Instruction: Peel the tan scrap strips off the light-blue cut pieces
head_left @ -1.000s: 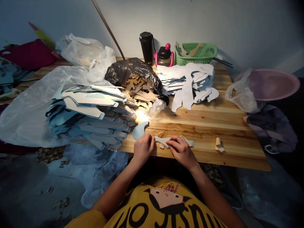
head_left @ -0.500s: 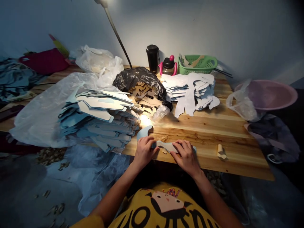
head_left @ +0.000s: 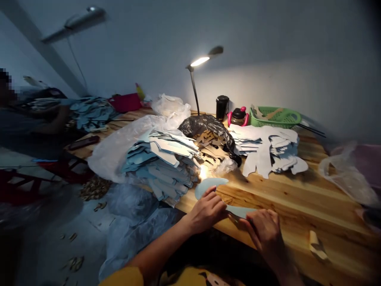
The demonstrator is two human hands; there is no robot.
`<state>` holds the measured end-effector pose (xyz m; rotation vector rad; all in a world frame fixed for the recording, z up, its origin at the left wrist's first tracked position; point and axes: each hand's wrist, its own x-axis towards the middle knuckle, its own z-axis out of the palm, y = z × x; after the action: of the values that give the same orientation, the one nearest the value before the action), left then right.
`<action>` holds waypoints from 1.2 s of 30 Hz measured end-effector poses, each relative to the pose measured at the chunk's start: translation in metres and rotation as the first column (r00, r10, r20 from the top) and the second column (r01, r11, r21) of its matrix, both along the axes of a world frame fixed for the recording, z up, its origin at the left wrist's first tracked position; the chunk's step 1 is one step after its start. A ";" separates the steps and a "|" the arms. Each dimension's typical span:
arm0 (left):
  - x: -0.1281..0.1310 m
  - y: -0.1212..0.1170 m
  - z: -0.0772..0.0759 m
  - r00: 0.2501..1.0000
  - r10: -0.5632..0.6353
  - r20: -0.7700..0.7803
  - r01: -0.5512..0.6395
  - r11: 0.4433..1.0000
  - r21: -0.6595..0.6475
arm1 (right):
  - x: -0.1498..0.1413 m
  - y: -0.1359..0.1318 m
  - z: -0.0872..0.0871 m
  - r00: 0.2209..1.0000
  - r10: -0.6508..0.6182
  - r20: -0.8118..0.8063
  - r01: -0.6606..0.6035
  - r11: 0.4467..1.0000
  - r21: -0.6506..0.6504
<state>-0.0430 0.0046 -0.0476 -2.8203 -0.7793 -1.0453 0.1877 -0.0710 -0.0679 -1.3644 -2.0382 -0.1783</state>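
Note:
Both my hands rest at the near edge of the wooden table. My left hand is curled, its fingers pinching the left end of a pale blue die-cut card piece that lies flat. My right hand presses and grips the same piece from the right, fingers bent over it. A curved blue offcut lies just beyond my left hand. Left of it rises a tall stack of blue card pieces.
A black bag of brown card scraps sits mid-table, a stack of white pieces to its right. A lit desk lamp, black cup, pink-handled bottle and green basket line the wall. Another person sits far left.
The camera has swung up and to the left, bringing the lamp and another person into view. My hands still hold the blue piece at the table edge, drawn closer together.

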 end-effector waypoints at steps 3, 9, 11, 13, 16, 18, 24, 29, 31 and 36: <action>-0.031 0.005 0.054 0.999 0.036 0.039 -0.043 0.981 0.192 | 0.020 0.002 0.002 0.990 -0.096 -0.108 0.111 0.983 0.148; -0.165 0.105 0.142 0.868 0.411 0.278 -0.489 0.807 0.332 | 0.041 0.014 -0.018 0.980 -0.130 -0.150 0.136 0.990 0.026; -0.197 0.143 0.148 0.837 0.504 0.213 -0.546 0.786 0.289 | 0.034 0.025 -0.021 0.981 -0.062 -0.186 0.057 0.998 -0.036; -0.205 0.160 0.143 0.816 0.558 0.148 -0.576 0.765 0.290 | 0.022 0.040 -0.019 0.974 -0.003 -0.227 -0.020 0.995 -0.099; -0.175 0.135 0.122 0.823 0.504 0.261 -0.566 0.765 0.308 | -0.006 0.067 -0.008 0.967 0.066 -0.246 -0.113 0.977 -0.181; -0.137 0.098 0.104 0.884 0.341 0.319 -0.432 0.857 0.281 | -0.028 0.086 -0.001 0.965 0.125 -0.232 -0.174 0.963 -0.207; -0.038 0.030 0.023 0.998 -0.060 0.011 0.061 0.992 -0.112 | -0.080 0.157 0.015 0.999 0.045 -0.012 -0.047 0.943 -0.330; -0.014 0.025 -0.038 0.986 -0.120 -0.112 0.092 0.969 -0.228 | -0.084 0.212 0.021 0.978 -0.183 0.102 0.209 0.882 -0.423; -0.013 0.021 -0.049 0.986 -0.132 -0.101 0.099 0.955 -0.280 | -0.080 0.224 0.018 0.967 -0.222 0.122 0.253 0.859 -0.445; -0.014 0.011 -0.059 0.991 -0.130 0.012 0.126 0.928 -0.350 | -0.074 0.235 0.009 0.957 -0.252 0.145 0.291 0.845 -0.450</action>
<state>-0.0569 0.0156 -0.1062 -3.2134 -0.8690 -0.9923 0.1138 0.1637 -0.0587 -1.9772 -2.0213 0.1536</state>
